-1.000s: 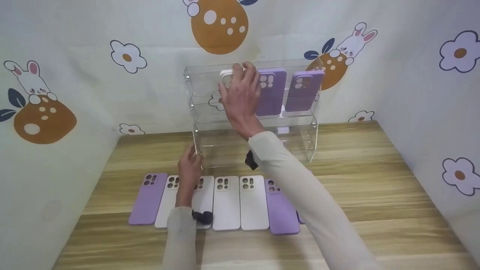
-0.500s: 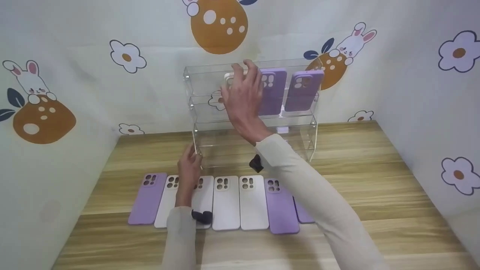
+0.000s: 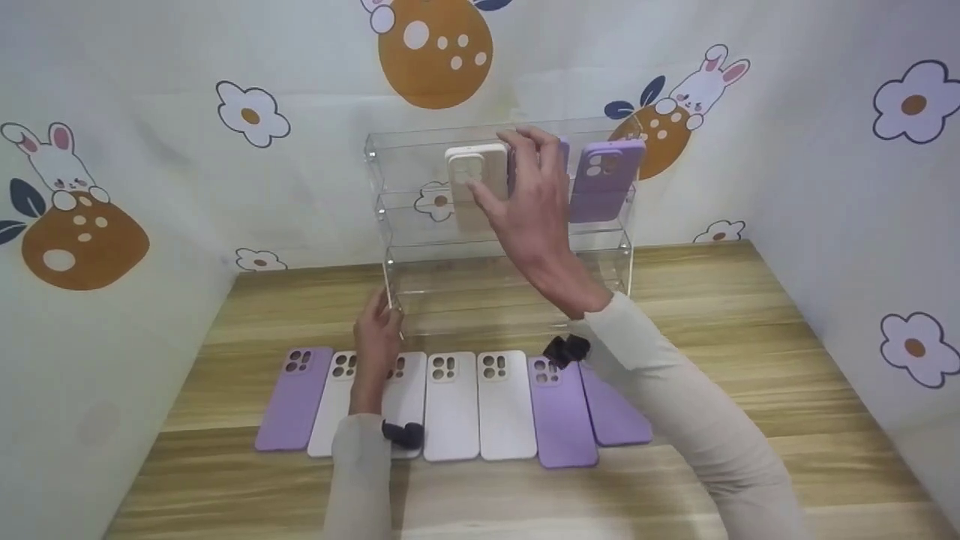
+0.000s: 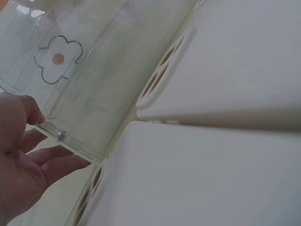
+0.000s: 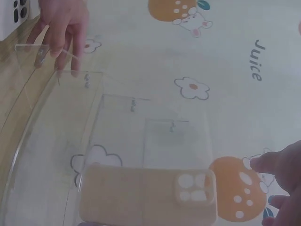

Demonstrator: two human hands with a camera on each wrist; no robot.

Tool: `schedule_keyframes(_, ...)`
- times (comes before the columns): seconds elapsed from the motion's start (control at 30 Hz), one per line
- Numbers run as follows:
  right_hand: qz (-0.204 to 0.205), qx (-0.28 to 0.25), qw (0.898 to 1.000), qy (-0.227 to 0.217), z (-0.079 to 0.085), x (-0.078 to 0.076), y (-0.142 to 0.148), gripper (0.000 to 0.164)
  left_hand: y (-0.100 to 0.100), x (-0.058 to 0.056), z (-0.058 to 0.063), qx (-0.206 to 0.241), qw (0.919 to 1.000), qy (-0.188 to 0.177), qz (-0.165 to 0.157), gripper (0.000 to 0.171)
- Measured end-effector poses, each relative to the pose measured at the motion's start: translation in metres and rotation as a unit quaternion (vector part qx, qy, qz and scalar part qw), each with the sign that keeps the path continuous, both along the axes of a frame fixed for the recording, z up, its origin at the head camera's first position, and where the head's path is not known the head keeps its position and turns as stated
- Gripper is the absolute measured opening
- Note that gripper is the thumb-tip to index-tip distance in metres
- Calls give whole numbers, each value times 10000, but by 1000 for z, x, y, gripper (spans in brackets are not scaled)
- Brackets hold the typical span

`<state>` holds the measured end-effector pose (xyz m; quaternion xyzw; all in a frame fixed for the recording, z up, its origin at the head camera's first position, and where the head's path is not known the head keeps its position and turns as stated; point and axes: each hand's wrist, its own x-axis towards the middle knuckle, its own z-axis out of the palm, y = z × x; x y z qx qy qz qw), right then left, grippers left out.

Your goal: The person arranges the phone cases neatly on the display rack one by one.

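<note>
A clear acrylic display rack (image 3: pixel 409 169) stands at the back of the table. My left hand (image 3: pixel 379 337) grips its lower left side panel (image 4: pixel 77 150), thumb inside and fingers outside in the left wrist view. On the upper tier leans a cream phone case (image 3: pixel 491 169). My right hand (image 3: pixel 536 206) hovers just right of it with fingers spread, partly covering a purple phone case (image 3: pixel 565 154). In the right wrist view, its fingertips (image 5: pixel 263 165) are apart from the cream case (image 5: pixel 131 195). Another purple case (image 3: pixel 607 187) leans at the rack's right end.
A row of phone cases lies flat before the rack: a purple case (image 3: pixel 292 405) at the left, several white ones (image 3: pixel 452 416) in the middle, and purple ones (image 3: pixel 566 420) at the right. Behind the rack hangs a patterned cloth (image 3: pixel 300 180).
My right hand has let go of the cream case and moved right, in front of the purple one. The cream case now leans uncovered on the rack. My left hand keeps its place.
</note>
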<state>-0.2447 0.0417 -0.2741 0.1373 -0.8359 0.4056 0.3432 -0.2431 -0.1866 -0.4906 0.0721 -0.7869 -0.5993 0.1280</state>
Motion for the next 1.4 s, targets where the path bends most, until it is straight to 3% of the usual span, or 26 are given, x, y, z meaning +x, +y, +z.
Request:
schedule_keyframes(0.3,573,-266,9978,187,-11,31,33,60,-2,-1,0,-89,9998,-183,9,52)
schedule_keyframes(0.7,465,19,9989,29,-51,53,88,59,-2,-1,-3,-52,9998,-166,6,52)
schedule_keyframes(1.1,254,22,9973,-689,-105,58,141,55,-1,-1,0,-37,9998,-185,-27,51)
schedule_keyframes(1.4,234,454,9860,-1586,-150,63,165,58,-1,-2,0,59,9996,-275,-56,53)
